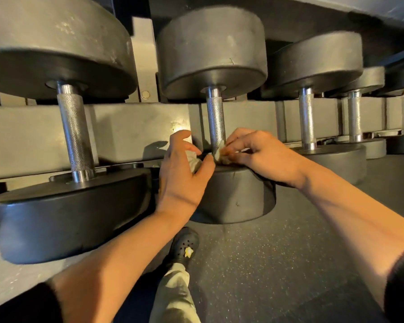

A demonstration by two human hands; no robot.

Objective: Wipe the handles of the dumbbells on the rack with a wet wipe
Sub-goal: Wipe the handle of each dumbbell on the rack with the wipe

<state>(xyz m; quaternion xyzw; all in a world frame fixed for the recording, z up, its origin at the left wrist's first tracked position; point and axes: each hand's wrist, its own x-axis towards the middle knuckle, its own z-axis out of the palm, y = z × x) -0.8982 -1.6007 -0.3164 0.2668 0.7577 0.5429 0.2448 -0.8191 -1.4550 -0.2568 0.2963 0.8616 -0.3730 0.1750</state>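
Several black dumbbells lie on a grey rack (131, 129), each with a knurled steel handle. At the middle dumbbell's handle (215, 117), a crumpled wet wipe (218, 153) is wrapped around the near end. My left hand (184, 169) holds one bunched end of the wipe on the left side of the handle. My right hand (259, 155) pinches the other end on the right side. Both hands rest just above the near weight head (236, 197).
A bigger dumbbell with its handle (76, 134) lies to the left, and smaller ones with handles (307, 117) run off to the right. Below is speckled rubber floor (278, 252). My leg and black clog (184, 248) are underneath my arms.
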